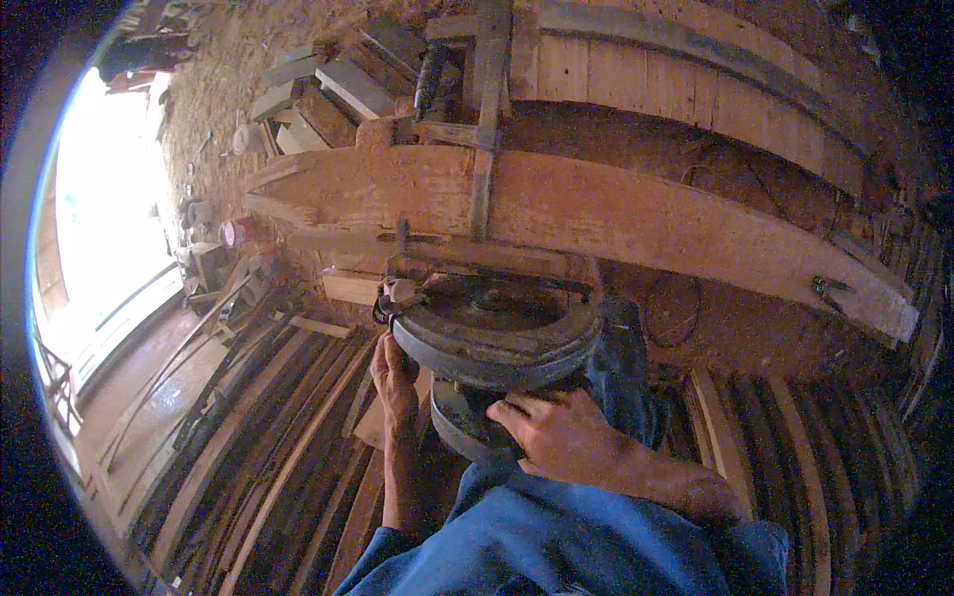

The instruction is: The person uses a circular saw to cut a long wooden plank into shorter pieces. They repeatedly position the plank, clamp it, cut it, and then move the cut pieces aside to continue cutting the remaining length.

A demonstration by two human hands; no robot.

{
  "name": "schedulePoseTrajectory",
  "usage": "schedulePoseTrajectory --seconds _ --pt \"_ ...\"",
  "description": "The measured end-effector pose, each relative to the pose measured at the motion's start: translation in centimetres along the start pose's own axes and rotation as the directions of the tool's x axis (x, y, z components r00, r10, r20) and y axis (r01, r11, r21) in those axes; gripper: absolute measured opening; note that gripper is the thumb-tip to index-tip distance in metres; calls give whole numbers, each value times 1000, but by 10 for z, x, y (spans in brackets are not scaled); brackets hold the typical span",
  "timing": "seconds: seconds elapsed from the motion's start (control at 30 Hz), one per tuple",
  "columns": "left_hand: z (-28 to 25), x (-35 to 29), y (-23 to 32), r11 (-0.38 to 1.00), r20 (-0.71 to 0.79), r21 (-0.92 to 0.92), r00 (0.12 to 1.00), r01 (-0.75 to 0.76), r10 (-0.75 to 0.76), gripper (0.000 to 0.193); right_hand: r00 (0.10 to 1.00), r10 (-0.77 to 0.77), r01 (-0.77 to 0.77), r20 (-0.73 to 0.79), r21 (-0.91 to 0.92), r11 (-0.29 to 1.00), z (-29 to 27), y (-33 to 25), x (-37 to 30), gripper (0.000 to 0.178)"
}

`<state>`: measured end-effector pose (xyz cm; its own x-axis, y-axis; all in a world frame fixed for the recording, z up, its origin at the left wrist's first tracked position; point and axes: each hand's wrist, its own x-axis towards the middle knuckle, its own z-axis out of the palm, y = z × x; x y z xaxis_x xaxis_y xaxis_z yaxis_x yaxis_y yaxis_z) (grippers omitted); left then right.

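A glaringly bright opening (114, 219) stands at the left; rough brown floor (224, 70) shows at upper left, long boards (260, 432) lie across the lower left, and plank-built wooden furniture (641, 84) fills the upper right.

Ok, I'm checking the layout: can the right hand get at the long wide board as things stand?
Probably not straight ahead: the round wheel lies between the right hand and the long wide board.

Round machine (492, 343) with a slate-grey rim and dusty brown top; dusty orange-tan counter (417, 194); pink container (233, 233) beyond the counter's left end; blue clothing (596, 526); timber strips (281, 492) making pale-tan and dark-brown stripes.
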<state>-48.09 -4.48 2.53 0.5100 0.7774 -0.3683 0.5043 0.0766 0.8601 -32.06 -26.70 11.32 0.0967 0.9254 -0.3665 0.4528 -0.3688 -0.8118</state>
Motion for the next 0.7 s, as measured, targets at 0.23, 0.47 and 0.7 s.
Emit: schedulePoseTrajectory --seconds 0.23,0.47,0.7 --pt "-4 2 -1 997 15 23 997 -75 74 34 996 -47 50 -71 46 998 1 5 3 56" --pt "-4 4 -4 999 -16 49 1000 6 -5 33 921 -153 174 -358 27 984 13 14 5 40" --pt "-10 6 -7 999 6 38 1000 24 -25 38 998 -58 59 -23 45 997 7 13 10 66"
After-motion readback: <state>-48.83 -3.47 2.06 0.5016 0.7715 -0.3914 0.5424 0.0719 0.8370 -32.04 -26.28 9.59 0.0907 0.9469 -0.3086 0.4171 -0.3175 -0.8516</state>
